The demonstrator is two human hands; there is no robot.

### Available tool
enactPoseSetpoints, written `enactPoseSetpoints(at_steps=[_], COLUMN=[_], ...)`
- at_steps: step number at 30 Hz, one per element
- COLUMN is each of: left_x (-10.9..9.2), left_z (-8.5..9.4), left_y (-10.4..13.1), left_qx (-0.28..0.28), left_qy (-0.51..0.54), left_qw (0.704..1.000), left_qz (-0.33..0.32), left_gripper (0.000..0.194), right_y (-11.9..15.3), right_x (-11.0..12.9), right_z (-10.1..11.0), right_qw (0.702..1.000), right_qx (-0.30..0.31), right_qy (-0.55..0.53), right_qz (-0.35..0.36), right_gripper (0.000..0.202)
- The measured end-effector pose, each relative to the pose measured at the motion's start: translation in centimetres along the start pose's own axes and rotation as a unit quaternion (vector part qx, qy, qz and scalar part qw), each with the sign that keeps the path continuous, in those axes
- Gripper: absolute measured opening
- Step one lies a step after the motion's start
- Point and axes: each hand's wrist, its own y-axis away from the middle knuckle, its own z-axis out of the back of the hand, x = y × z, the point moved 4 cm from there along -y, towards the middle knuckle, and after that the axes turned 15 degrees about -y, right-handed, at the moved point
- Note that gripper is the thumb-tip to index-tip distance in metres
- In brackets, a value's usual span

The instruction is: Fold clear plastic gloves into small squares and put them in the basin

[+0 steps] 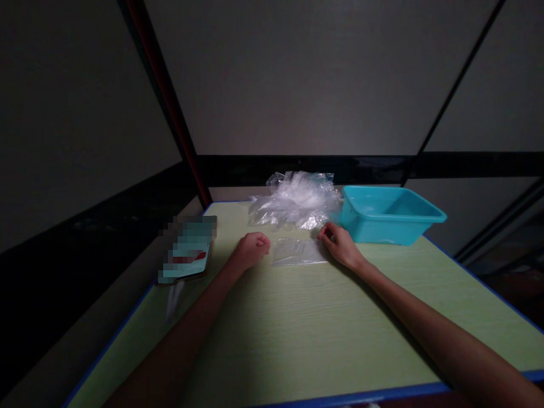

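A clear, flat plastic bag (297,251) lies on the table between my two hands. Just off its left end is my left hand (252,250), with the fingers curled closed and nothing visible in them. My right hand (340,245) covers the bag's upper right corner, thumb and fingertips pinched together on it. Behind the bag is a loose heap of clear plastic bags (297,198), crumpled and shiny. A turquoise plastic basin (378,226) stands right behind my right hand, and its bottom is hidden from this angle.
The pale green table (289,334) has a blue edge. At its left side a phone (191,255), partly blurred out, leans tilted with its screen lit, and a whitish strip (172,300) sits below it. Grey panels (297,79) with dark trim close off the back and left.
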Motion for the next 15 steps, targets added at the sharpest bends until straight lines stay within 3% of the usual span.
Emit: enactPoseSetpoints(at_steps=[9, 15], left_x=[0.1, -0.1], left_z=[0.0, 0.1], left_y=[-0.2, 0.0], left_qx=[0.002, 0.001], left_qy=[0.000, 0.006], left_qw=[1.000, 1.000], left_qz=[-0.005, -0.003], left_gripper=[0.009, 0.009], right_y=[0.0, 0.0], right_x=[-1.7, -1.5], right_z=[-0.2, -0.4], right_qw=[0.998, 0.999], right_qx=[0.005, 0.003], right_qy=[0.059, 0.042], right_qz=[-0.030, -0.026], right_gripper=[0.002, 0.005])
